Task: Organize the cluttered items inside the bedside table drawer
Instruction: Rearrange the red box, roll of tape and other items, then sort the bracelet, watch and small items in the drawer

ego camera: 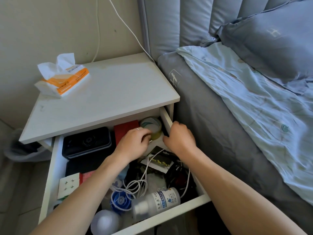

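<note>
The white drawer (50,168) of the bedside table is pulled out and full of clutter. At its back right lies a roll of clear tape (152,126) beside a red case (125,131). My left hand (133,143), a ring on one finger, reaches toward the tape with curled fingers; what they hold is hidden. My right hand (179,138) is curled at the drawer's right wall, over white paper (158,143). A black box (86,141), a cube puzzle (68,185), a white cable (140,184), a white bottle (159,199) and a blue round item (121,200) fill the rest.
An orange-and-white tissue pack (62,78) sits on the bedside table top (110,92). A grey bed (220,133) with a light blue cover (262,107) presses against the table's right side. A bin (22,150) stands on the floor to the left.
</note>
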`<state>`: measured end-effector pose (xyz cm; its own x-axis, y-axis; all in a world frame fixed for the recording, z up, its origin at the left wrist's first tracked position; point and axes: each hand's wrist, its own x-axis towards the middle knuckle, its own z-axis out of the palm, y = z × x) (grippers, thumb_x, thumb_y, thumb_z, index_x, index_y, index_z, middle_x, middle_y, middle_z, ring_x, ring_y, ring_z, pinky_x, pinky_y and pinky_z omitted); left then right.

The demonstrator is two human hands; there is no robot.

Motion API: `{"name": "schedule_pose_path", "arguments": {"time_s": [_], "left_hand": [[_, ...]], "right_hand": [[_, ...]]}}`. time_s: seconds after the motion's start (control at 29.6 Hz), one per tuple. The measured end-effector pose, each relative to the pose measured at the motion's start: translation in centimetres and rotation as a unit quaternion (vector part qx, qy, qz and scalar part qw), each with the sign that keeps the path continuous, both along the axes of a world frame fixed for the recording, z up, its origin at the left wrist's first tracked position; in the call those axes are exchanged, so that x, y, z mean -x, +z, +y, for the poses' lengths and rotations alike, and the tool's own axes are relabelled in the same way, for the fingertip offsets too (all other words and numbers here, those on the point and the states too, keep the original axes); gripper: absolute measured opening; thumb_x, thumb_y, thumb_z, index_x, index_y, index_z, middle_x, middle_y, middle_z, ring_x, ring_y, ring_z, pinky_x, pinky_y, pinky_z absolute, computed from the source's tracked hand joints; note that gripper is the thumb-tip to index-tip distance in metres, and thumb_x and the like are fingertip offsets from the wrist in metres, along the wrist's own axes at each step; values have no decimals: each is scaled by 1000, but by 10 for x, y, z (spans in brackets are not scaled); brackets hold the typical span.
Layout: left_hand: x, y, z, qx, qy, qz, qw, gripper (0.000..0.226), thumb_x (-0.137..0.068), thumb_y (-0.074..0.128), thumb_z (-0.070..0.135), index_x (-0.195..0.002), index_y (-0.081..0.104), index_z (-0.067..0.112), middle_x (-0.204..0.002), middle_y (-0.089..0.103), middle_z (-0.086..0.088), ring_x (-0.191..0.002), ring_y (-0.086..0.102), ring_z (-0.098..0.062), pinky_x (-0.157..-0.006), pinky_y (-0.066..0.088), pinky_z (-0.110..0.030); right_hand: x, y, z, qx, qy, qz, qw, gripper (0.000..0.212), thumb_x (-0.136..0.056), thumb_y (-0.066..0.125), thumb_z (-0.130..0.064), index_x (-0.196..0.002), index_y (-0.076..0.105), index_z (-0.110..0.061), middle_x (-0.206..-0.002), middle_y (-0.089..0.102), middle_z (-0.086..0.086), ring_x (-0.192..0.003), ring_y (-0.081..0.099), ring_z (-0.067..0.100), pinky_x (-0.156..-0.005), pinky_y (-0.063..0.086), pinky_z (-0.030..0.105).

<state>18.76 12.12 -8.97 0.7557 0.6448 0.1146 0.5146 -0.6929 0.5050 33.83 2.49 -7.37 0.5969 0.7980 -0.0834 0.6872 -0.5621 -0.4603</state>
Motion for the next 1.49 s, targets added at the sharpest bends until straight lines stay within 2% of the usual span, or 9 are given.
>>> {"name": "schedule_pose_path", "arguments": {"time_s": [0.2, 0.37, 0.61, 0.74, 0.88, 1.12, 1.18, 1.32, 1.49], "left_hand": [[44, 24, -30, 69, 8, -22, 997, 21, -98, 61, 28, -115, 73, 30, -110, 71, 19, -103, 61, 5, -84, 41, -9], [67, 18, -47, 105, 28, -16, 994, 17, -95, 66, 26, -110, 73, 28, -106, 71, 16, -100, 64, 2, -88, 51, -19], [52, 23, -67, 83, -50, -21, 995, 21, -93, 67, 30, -114, 71, 32, -109, 66, 20, -104, 57, 5, -88, 44, -15], [48, 19, -74, 79, -87, 71, 990, 33, -90, 69, 24, -123, 66, 27, -119, 63, 8, -113, 54, -7, -96, 43, -24], [56, 16, -72, 77, -77, 98, 989, 36, -90, 69, 19, -126, 64, 23, -126, 61, 5, -120, 53, -11, -101, 41, -26], [61, 26, -65, 141, 10, -37, 989, 23, -97, 60, 20, -96, 67, 42, -94, 68, 21, -90, 61, 7, -74, 41, -13], [57, 33, -67, 244, 19, -110, 963, 23, -99, 58, 22, -91, 73, 37, -92, 74, 14, -89, 66, 3, -78, 46, -20], [51, 44, -74, 562, 50, -255, 785, 29, -92, 58, 41, -95, 80, 22, -98, 76, -10, -88, 72, -22, -74, 58, -29], [46, 45, -65, 580, 110, -309, 745, 20, -82, 70, 27, -93, 73, 11, -87, 74, -11, -71, 70, -18, -60, 58, -27]], "right_hand": [[10, 19, -24, -78, 53, 7, 996, 30, -89, 63, -25, -114, 60, -8, -106, 53, 5, -83, 54, 22, -65, 49, 31], [6, 35, -46, -19, 148, 87, 985, 30, -93, 55, -13, -121, 64, -16, -112, 66, 4, -101, 64, 19, -86, 53, 28], [16, 45, -82, 198, 295, 18, 935, 43, -85, 60, -13, -127, 55, -24, -120, 58, 0, -106, 57, 21, -89, 54, 37], [30, 35, -75, 202, 332, -122, 913, 32, -87, 60, -15, -119, 53, -18, -119, 58, 4, -108, 57, 26, -81, 50, 35], [34, 36, -61, 168, 284, -164, 930, 25, -88, 57, -13, -112, 60, -22, -112, 60, 4, -102, 62, 27, -70, 45, 32], [11, 52, -77, -126, 141, 93, 978, 7, -82, 76, -31, -88, 71, -30, -78, 68, -12, -74, 64, 2, -63, 53, 18], [13, 49, -76, -154, 93, 170, 969, 8, -83, 77, -30, -87, 71, -28, -76, 72, -8, -67, 69, 4, -61, 55, 18], [22, 38, -66, -161, 8, 231, 959, 10, -85, 76, -24, -85, 67, -20, -70, 73, -1, -52, 69, 9, -48, 54, 19], [27, 31, -42, -141, 29, 245, 959, 7, -88, 72, -24, -82, 68, -21, -71, 72, 0, -51, 68, 7, -46, 52, 18]]}}
